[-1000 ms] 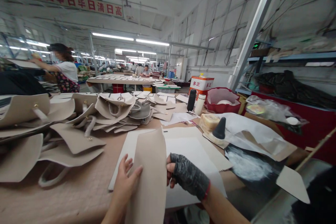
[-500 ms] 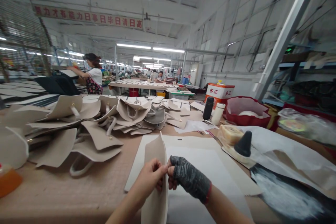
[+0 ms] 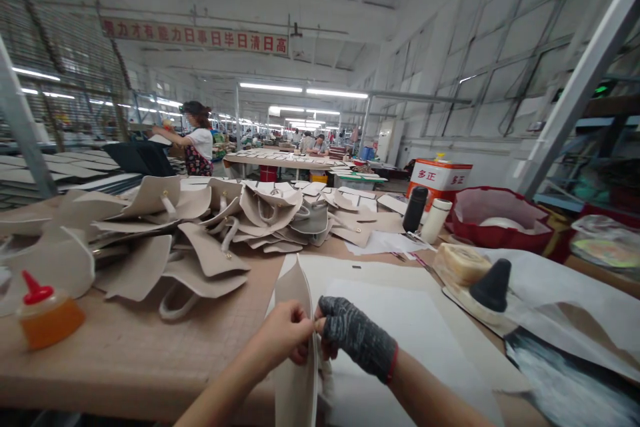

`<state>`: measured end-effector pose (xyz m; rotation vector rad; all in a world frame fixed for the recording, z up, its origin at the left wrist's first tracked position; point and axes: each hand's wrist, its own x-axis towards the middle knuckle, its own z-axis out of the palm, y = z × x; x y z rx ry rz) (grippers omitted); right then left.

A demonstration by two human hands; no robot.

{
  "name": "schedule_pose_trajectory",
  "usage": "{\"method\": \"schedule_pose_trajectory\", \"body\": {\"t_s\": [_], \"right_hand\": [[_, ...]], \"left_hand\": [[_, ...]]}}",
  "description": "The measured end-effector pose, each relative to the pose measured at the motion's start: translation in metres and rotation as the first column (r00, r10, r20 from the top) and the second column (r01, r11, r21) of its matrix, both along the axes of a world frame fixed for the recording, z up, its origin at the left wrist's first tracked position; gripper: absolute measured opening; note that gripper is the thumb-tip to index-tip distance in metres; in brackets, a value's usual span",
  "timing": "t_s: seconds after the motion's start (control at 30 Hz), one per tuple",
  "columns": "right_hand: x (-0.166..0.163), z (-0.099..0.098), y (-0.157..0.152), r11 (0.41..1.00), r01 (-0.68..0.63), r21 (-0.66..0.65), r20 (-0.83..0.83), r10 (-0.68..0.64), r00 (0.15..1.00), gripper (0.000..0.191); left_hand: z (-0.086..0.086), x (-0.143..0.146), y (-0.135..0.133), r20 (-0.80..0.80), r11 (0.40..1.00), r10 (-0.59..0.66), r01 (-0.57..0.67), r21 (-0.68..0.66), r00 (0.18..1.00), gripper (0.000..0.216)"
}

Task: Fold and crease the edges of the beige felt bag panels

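I hold a beige folded leather panel (image 3: 295,293) upright at the near edge of the worktable (image 3: 150,360). My bare left hand (image 3: 283,333) pinches its edge from the left. My right hand (image 3: 353,340), in a dark knit glove, pinches the same edge from the right, fingertips touching the left hand's. The panel stands over a large white sheet (image 3: 410,333) lying flat on the table.
A heap of beige bag pieces with handles (image 3: 200,233) covers the table's left and middle. An orange squeeze bottle (image 3: 47,313) lies at the left. A black cone (image 3: 493,283), tape roll (image 3: 463,263), red basin (image 3: 500,220) and two bottles (image 3: 415,210) stand at the right. A person (image 3: 195,147) works farther back.
My hands went from holding the panel flat and wide to pinching its folded edge together. The view has swung left, bringing the orange bottle into sight.
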<state>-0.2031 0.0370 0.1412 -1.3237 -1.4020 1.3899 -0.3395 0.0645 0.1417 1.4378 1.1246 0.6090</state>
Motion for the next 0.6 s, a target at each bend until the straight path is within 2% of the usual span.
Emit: {"method": "schedule_pose_trajectory", "body": {"t_s": [0.13,0.27,0.43,0.6], "right_hand": [[-0.003,0.000,-0.001,0.998,-0.029,0.054,0.064,0.026,0.998,0.009],[-0.009,-0.003,-0.001,0.996,-0.002,0.092,0.117,-0.009,0.993,0.008],[-0.012,-0.006,0.001,0.998,0.019,0.057,0.122,-0.025,0.992,0.005],[0.006,-0.008,0.007,0.996,0.087,0.036,0.159,-0.091,0.983,0.001]], "left_hand": [[0.004,-0.002,0.000,-0.049,1.000,-0.006,0.006,-0.010,0.999,0.014],[0.006,-0.003,0.001,-0.086,1.000,-0.016,0.015,-0.013,0.996,0.015],[0.005,-0.007,0.003,-0.069,1.000,-0.009,0.008,-0.018,0.998,0.014],[0.003,-0.019,0.005,-0.039,0.998,0.053,-0.053,0.017,0.998,0.013]]}}
